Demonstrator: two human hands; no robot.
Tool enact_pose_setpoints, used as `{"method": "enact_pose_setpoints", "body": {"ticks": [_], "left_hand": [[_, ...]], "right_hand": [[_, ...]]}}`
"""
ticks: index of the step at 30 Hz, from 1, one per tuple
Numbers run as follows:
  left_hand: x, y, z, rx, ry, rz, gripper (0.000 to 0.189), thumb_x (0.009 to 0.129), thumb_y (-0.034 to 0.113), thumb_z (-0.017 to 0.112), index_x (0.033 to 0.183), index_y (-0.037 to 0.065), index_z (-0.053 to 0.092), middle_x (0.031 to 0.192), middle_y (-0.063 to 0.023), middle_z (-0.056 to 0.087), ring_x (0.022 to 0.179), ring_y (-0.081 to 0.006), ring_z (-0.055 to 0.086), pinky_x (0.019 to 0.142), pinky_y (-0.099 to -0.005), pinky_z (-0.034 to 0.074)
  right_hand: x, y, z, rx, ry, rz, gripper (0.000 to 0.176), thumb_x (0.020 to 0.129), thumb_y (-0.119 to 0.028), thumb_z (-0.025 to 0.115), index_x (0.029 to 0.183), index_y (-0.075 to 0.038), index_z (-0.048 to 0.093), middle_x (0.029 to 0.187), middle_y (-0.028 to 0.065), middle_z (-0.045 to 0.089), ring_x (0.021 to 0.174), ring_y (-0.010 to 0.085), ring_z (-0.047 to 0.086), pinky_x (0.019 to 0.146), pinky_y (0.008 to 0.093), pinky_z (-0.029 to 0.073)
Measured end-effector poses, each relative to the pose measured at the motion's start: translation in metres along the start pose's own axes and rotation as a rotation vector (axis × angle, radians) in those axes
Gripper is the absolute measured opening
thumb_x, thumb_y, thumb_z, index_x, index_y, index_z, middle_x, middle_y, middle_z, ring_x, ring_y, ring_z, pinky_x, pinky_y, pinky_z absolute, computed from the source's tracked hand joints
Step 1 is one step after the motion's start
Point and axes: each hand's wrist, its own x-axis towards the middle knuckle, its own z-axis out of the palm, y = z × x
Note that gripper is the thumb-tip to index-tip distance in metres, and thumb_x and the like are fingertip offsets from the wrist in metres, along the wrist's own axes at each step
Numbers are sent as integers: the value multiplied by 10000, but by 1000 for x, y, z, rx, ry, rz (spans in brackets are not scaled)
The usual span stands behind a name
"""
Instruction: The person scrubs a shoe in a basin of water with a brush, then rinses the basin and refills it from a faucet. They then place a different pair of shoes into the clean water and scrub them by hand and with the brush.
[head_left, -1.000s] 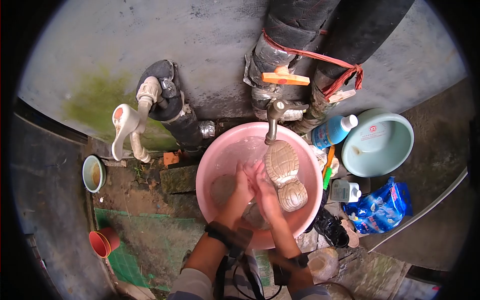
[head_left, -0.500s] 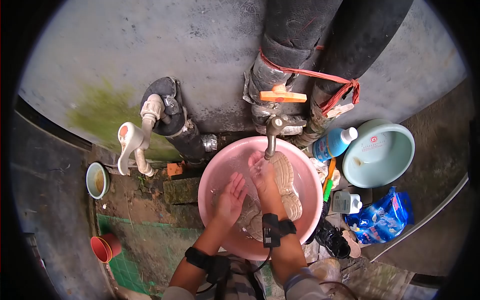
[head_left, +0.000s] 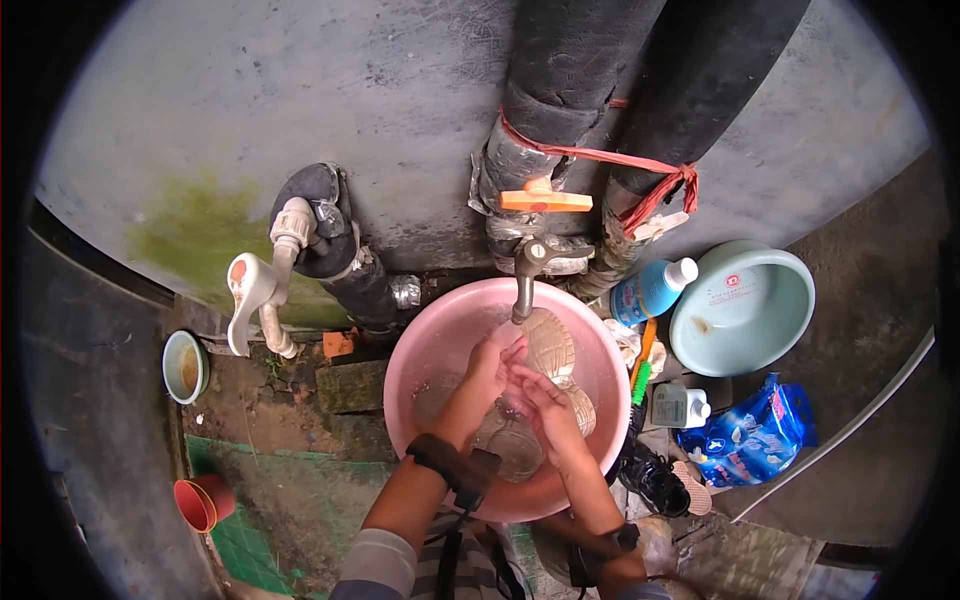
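My left hand [head_left: 489, 362] is just under the spout of the metal tap [head_left: 526, 275], empty, its fingers loosely apart. Close beside it on the right is my right hand [head_left: 552, 412], palm turned inward and fingers stretched toward the left one. Both hands are wet and hold nothing. They hover over a pink basin [head_left: 418, 365] with water in it. A pale shoe [head_left: 551, 345] lies there sole up, and another sole [head_left: 513, 450] shows lower down, partly hidden by my forearms.
Right of the basin stand a blue bottle [head_left: 640, 293], a pale green basin [head_left: 745, 325], a brush [head_left: 640, 382], a white bottle [head_left: 680, 406] and a blue bag [head_left: 750, 435]. Black pipes [head_left: 560, 80] run up the wall. Another tap [head_left: 255, 290] sits at left.
My left hand has moved up and right to under the spout. My right hand has drawn back down and right from there. The view has shifted slightly.
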Motion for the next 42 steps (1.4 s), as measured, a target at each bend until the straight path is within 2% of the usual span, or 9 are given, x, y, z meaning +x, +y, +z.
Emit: {"method": "enact_pose_setpoints", "body": {"ticks": [2,4,9,14,23,28,35,40,42], "left_hand": [[-1,-2,8,118,-90,175,429,900,267,426,1207,-31,399,1134,-151,523,935,-225,561,825,-319,483],[-7,0,13,157,-95,176,441,897,243,439,1231,-36,369,1175,-156,488,987,-241,537,853,-332,471],[-21,4,-19,454,-36,282,432,891,193,460,1273,18,360,1234,-142,441,1096,-261,479,889,-361,441],[-53,27,-65,1273,-34,640,367,869,110,454,1236,105,446,1227,-125,450,1087,-223,493,881,-317,418],[-95,56,-102,1425,-95,814,354,798,76,491,1148,24,485,1146,-174,507,1093,-307,470,928,-356,374],[-85,54,-122,1502,-134,900,359,818,82,508,1174,48,474,1152,-166,493,1064,-287,498,880,-328,412],[-88,56,-125,1526,-167,933,380,763,40,498,1142,28,481,1124,-183,511,1066,-334,480,913,-370,387],[-101,67,-121,1451,-113,924,432,742,-5,495,1171,31,460,1156,-189,477,1073,-344,469,907,-385,383],[-106,74,-123,1488,-19,1089,458,738,-14,495,1191,34,449,1174,-196,458,1096,-353,441,923,-385,365]], "right_hand": [[-9,-20,-15,-143,36,79,334,888,-123,459,1201,-5,460,1155,87,523,1069,171,491,915,296,393],[-4,-46,-22,-431,59,-126,349,893,-124,446,1229,-28,448,1197,82,503,1093,183,481,928,298,372],[14,-118,9,-374,81,-401,425,897,-130,405,1306,-25,352,1285,103,428,1153,199,433,970,312,333],[25,-141,45,-310,57,-406,493,863,-110,405,1339,-35,300,1323,80,386,1158,185,414,987,303,311],[15,-127,65,-321,151,-462,522,851,-112,424,1344,-20,277,1285,60,420,1083,154,457,966,276,321],[-12,-94,76,-455,109,-568,597,853,-86,465,1370,-13,176,1277,160,436,1186,202,405,945,257,311],[-36,-97,70,-442,-82,-477,737,867,-70,462,1380,-52,-66,1403,219,197,1306,257,213,1016,309,254],[-18,-71,-57,-715,491,-412,396,895,-206,453,1246,-24,435,1210,140,491,1135,204,446,938,284,343],[-19,-49,-100,-487,657,-298,346,880,-190,459,1140,32,507,1085,150,582,997,227,548,852,309,405]]}}
